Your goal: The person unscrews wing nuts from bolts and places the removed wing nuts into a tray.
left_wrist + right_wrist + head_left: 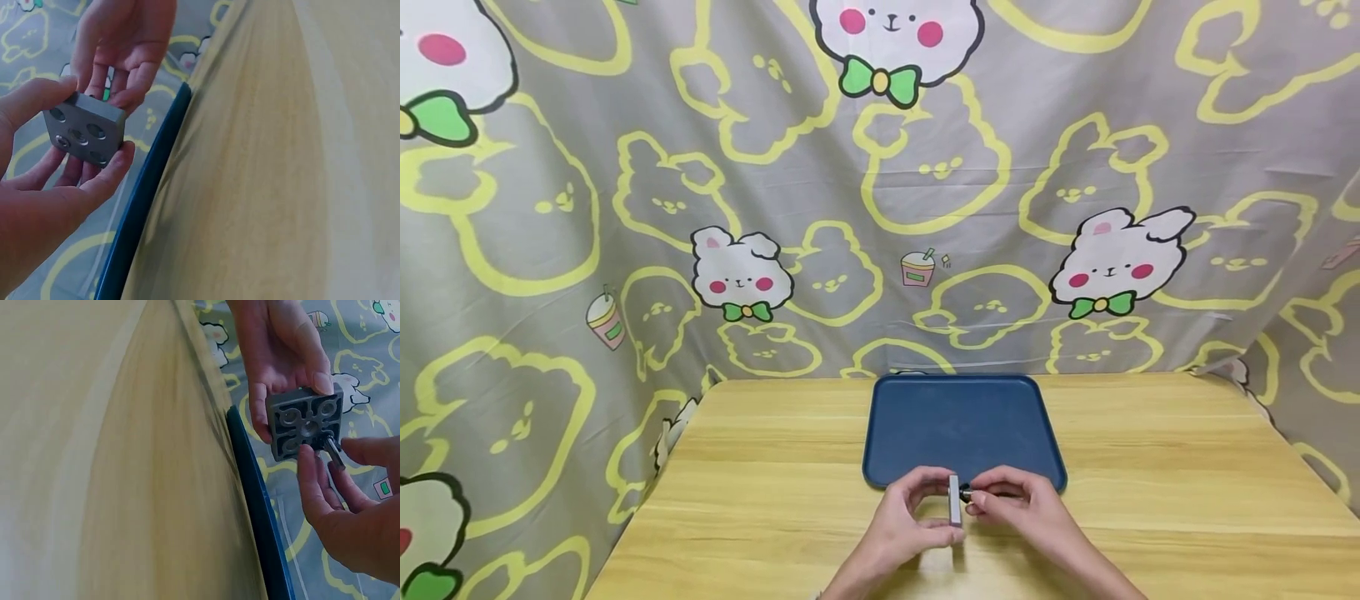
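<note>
Upright between the two hands is a square grey block (pixel 954 501) with round holes. My left hand (pixel 901 518) grips it by opposite edges, thumb on one side and fingers on the other. The left wrist view shows the smoother face of the block (pixel 84 131), with recessed holes. Its ribbed face (pixel 307 422) appears in the right wrist view, where a shiny metal bolt (pixel 334 453) sticks out of a corner hole. My right hand (pixel 1018 498) pinches this bolt between thumb and fingers. Where the bolt enters the block, a fingertip partly hides it.
A dark blue tray (pixel 962 425) lies on the wooden table (pixel 760 467) just beyond the hands, its near edge partly behind them. A grey curtain (pixel 820 192) with rabbit and yellow outline prints hangs along the back and both sides.
</note>
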Demonstrator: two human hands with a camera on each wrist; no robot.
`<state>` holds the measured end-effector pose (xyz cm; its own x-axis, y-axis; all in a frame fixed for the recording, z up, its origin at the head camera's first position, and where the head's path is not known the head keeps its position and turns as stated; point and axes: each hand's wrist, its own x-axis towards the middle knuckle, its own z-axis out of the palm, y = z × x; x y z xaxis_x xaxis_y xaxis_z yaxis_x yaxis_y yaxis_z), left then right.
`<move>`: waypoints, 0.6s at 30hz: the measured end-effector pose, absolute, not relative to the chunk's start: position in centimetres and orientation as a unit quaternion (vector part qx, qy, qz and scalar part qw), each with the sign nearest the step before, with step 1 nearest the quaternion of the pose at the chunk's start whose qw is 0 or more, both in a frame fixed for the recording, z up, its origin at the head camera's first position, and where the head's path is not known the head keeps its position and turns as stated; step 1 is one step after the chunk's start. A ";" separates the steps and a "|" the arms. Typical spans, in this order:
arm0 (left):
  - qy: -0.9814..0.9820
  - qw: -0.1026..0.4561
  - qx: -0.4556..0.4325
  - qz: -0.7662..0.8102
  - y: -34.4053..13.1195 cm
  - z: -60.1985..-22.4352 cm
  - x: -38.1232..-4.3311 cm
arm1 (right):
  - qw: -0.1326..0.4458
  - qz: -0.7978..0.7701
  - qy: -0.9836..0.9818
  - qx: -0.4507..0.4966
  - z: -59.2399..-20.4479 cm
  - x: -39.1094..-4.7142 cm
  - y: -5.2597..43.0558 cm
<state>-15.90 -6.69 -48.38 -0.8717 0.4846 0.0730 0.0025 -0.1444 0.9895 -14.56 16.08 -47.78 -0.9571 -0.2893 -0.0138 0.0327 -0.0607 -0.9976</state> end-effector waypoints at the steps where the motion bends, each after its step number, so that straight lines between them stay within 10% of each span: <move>1: 0.631 0.165 0.192 0.733 -6.7 -48.4 -15.9 | 0.113 -0.723 0.676 -0.089 -47.8 -14.6 16.0; 18: 0.679 0.102 0.242 0.685 -6.4 -47.5 -18.0 | 0.105 -0.721 0.681 -0.072 -46.2 -16.6 15.5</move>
